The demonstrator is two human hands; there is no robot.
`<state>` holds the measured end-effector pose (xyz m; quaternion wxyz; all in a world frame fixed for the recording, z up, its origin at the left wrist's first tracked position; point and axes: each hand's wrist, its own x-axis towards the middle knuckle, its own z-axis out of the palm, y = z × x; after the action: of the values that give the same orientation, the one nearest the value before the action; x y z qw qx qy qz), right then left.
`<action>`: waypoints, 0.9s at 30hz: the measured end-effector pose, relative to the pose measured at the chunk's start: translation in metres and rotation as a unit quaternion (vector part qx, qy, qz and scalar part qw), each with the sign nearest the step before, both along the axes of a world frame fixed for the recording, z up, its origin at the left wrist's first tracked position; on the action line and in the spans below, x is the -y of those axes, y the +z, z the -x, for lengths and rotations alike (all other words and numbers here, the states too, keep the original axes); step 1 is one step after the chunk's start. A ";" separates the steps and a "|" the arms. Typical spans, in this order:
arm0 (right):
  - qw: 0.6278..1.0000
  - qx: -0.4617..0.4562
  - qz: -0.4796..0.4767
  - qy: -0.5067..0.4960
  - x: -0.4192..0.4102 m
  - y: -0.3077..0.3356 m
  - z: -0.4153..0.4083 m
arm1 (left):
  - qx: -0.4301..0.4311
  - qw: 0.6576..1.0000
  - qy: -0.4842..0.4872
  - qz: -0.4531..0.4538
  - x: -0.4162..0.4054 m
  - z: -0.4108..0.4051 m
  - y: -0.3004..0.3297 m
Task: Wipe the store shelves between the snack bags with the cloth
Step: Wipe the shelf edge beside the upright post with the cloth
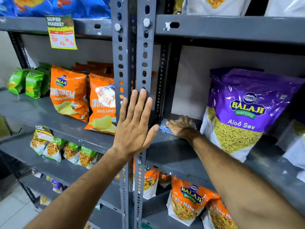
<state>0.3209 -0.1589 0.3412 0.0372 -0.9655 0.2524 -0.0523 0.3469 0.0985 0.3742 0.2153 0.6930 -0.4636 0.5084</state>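
Observation:
My right hand (pixel 182 128) presses a blue cloth (pixel 164 125) flat on the grey shelf (pixel 175 151), in its back left corner beside the upright post. Only the cloth's left edge shows past my fingers. A large purple Aloo Sev bag (pixel 244 111) leans on the same shelf just right of that hand. My left hand (pixel 134 124) lies flat, fingers spread, against the perforated grey post (pixel 132 63) and holds nothing. Orange Crunchem chip bags (pixel 69 95) stand on the left bay's shelf.
Green bags (pixel 28 83) sit far left on the same level. Small snack packs (pixel 66 151) fill the shelf below left, orange Tikha Mitha bags (pixel 189 200) the one below right. A yellow price tag (pixel 61 33) hangs from the upper shelf. White bags (pixel 295 146) stand at the right edge.

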 end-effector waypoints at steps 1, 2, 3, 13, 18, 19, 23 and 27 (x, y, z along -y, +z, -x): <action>1.000 0.004 0.009 0.006 -0.006 -0.001 0.005 | -0.001 1.000 0.001 -0.001 -0.001 0.001 0.001; 1.000 0.009 0.018 0.013 -0.012 -0.002 0.011 | -0.003 1.000 0.002 -0.002 -0.001 0.002 0.001; 0.999 0.003 0.032 0.021 -0.018 -0.003 0.014 | -0.004 1.000 0.002 -0.001 -0.001 0.002 0.002; 0.993 0.016 0.085 0.081 -0.089 -0.002 0.074 | -0.034 0.999 0.001 0.009 -0.003 0.014 0.003; 0.997 0.030 0.049 0.041 -0.064 0.014 0.068 | -0.024 0.999 -0.016 0.014 0.001 0.017 0.005; 0.998 0.031 0.042 0.020 -0.054 0.019 0.062 | -0.023 0.999 -0.019 0.016 0.002 0.017 0.006; 0.996 0.079 -0.019 -0.031 -0.011 0.022 0.034 | -0.017 0.999 -0.030 0.031 0.003 0.017 0.003; 0.997 0.026 -0.011 -0.078 0.016 0.020 -0.013 | 0.006 0.998 -0.030 0.052 0.006 0.010 -0.002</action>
<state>0.3337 -0.1753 0.3614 0.0498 -0.9406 0.3268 -0.0773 0.3366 0.0926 0.3719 0.2636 0.6637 -0.4587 0.5288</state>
